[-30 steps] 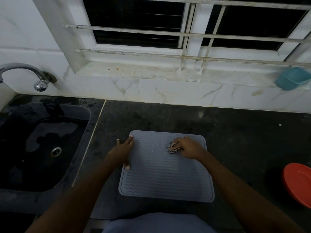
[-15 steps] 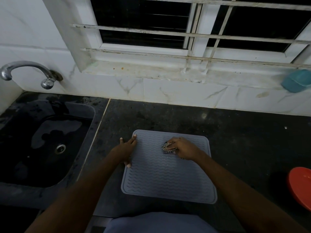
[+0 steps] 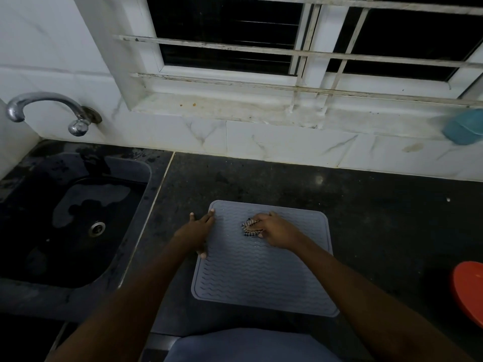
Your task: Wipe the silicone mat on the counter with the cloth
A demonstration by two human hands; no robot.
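We are seeing no readable writing anywhere. Nearest us, the grey silicone mat (image 3: 264,273), a rounded square ribbed with wavy lines, is lying flat on the dark speckled counter (image 3: 379,226). Our left hand (image 3: 196,232) is resting spread and flat on the mat's left edge, gripping nothing. Our right hand (image 3: 274,229) is closing over the bunched checked cloth (image 3: 250,227), pressing it onto the mat's far middle. Beyond, a black sink (image 3: 65,231) is sitting left, under a curved metal tap (image 3: 47,108).
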